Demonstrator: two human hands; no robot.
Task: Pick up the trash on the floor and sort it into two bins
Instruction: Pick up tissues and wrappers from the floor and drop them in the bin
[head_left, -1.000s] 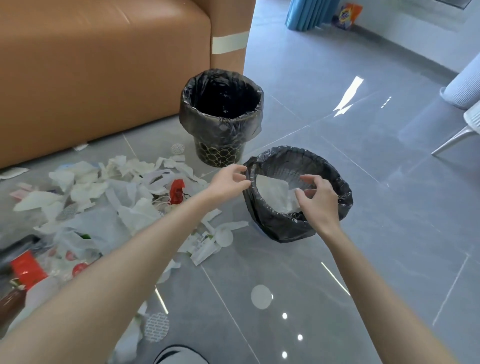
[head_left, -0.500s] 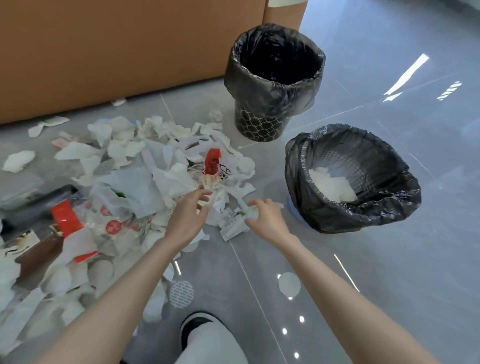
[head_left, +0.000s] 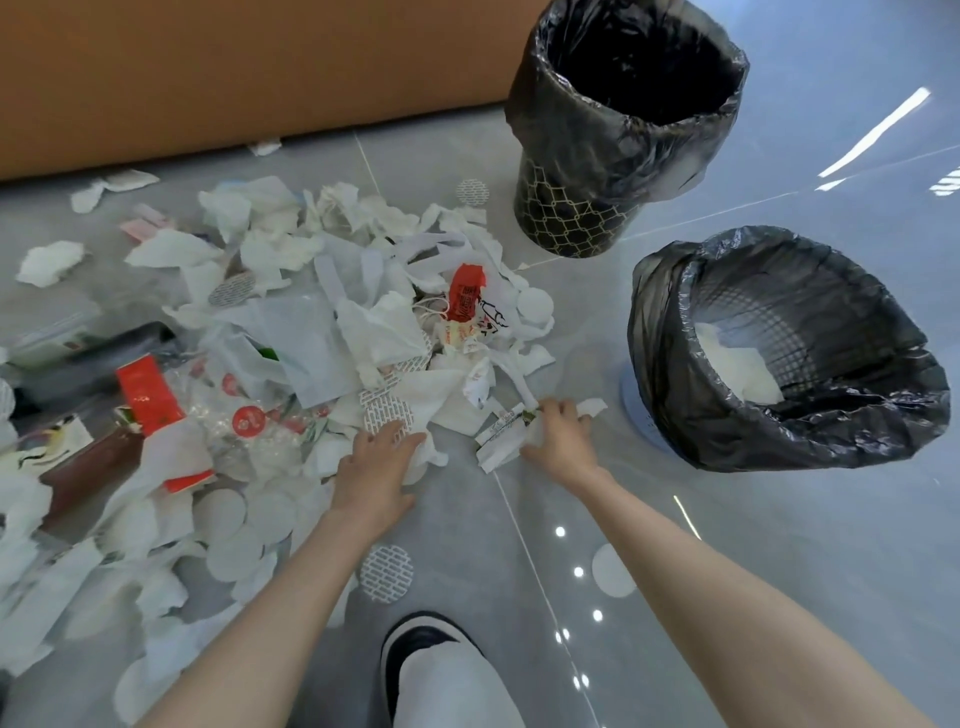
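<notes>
The trash (head_left: 311, 338) was seen spread in a loose heap across the grey floor (head_left: 753, 597), against the brown sofa base (head_left: 234, 67), with both bins set just beside its right edge, probably so that each piece could be dropped in without standing up. The tall bin (head_left: 571, 218), lined in black and patterned with a gold lattice, was kept upright. The mesh bin (head_left: 810, 436), also lined in black, was tilted toward the person, which left its mouth easy to reach, and a white tissue (head_left: 737, 369) was already lying inside it. The left hand (head_left: 376, 470) was laid on crumpled white paper at the near edge of the heap, its fingers fairly straight and spread, nothing being gripped. The right hand (head_left: 558, 441) was curled over a printed slip (head_left: 501, 436) and a white scrap on the floor between heap and mesh bin, and these were judged to be the next pieces gathered. A shoe (head_left: 421, 644) was planted close behind the hands, as would be expected of a crouch. Print was visible on the slip, on a red wrapper (head_left: 465, 291), on a red carton (head_left: 148, 395) and on round red labels (head_left: 249, 418), but none of it could be read, and no brand could be made out.
</notes>
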